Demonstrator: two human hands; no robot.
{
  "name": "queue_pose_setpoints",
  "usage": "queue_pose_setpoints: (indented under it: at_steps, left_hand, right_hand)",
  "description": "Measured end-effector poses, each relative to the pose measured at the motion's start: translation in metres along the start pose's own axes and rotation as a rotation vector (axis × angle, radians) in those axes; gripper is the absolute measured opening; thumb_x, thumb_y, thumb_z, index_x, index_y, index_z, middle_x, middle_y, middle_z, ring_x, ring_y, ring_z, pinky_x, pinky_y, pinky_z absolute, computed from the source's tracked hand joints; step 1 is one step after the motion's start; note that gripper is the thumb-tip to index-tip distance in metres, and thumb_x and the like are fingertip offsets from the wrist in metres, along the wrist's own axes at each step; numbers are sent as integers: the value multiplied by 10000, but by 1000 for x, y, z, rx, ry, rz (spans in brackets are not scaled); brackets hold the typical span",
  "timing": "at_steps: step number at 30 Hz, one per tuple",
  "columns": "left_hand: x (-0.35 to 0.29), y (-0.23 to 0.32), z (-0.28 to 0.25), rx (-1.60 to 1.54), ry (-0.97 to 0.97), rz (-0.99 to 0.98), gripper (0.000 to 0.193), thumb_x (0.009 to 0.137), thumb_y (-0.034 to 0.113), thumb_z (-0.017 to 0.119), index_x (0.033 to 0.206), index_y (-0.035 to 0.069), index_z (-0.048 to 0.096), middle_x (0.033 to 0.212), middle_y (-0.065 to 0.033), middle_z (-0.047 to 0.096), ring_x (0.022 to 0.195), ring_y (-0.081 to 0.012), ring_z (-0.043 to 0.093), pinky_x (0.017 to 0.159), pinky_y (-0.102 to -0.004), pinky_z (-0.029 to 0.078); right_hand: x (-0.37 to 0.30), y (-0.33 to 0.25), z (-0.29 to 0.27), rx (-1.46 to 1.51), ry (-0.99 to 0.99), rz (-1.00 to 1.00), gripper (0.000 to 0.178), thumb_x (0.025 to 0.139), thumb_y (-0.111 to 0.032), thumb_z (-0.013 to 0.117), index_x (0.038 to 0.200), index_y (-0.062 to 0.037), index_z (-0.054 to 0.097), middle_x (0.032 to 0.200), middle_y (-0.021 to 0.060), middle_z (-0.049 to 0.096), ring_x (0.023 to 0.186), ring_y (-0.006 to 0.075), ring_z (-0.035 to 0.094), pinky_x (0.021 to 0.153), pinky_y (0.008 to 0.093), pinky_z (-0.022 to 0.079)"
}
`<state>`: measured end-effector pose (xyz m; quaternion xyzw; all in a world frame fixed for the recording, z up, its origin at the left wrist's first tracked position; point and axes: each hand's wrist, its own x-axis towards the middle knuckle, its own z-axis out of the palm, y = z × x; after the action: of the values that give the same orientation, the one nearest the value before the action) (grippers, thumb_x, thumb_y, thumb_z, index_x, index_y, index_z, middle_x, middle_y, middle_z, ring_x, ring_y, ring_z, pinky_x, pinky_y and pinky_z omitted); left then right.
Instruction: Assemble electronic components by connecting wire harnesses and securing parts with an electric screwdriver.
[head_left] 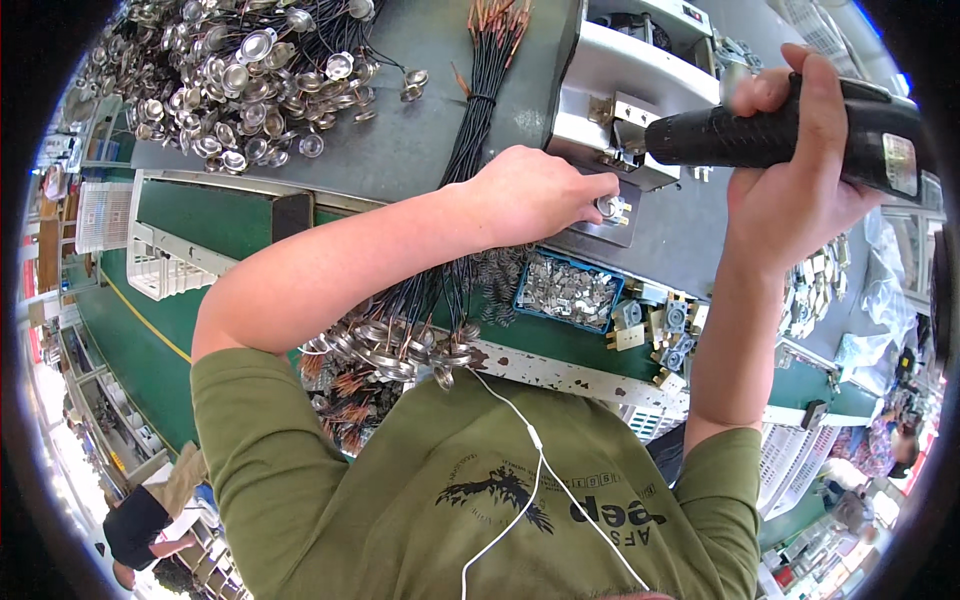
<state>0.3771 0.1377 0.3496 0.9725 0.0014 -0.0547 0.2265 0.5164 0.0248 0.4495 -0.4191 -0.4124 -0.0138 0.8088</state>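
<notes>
Black power screwdriver (790,135) in right hand (800,190); left hand (530,195) pinching small metal disc (607,207)

Olive-green tee (420,500) with short sleeves that end above the elbows, so both forearms are bare. There's a black bird-like graphic (497,493) on the chest with dark lettering beside it (upside down from this angle). A thin white cable (530,440) runs down the shirt front. No gloves, no watch, no rings visible.
</notes>
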Motion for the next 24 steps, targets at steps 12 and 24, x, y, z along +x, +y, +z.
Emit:
queue_pose_setpoints:
  at_steps: [12,24]
  left_hand:
    - [2,1,-2,-4,-33,-8,289,1003,351,564,1244,193,589,881,-114,731,843,-333,728,690,-480,562]
    - [1,1,0,6,-25,-3,275,1009,357,556,1234,201,577,867,-119,725,837,-332,726,678,-485,561]
  right_hand:
    - [-2,10,8,-62,-26,-49,140,928,21,689,1026,93,620,755,167,688,576,200,648,547,343,569]
    - [-2,15,4,-149,-99,-103,269,915,35,704,1144,75,567,780,162,699,582,195,658,559,321,561]
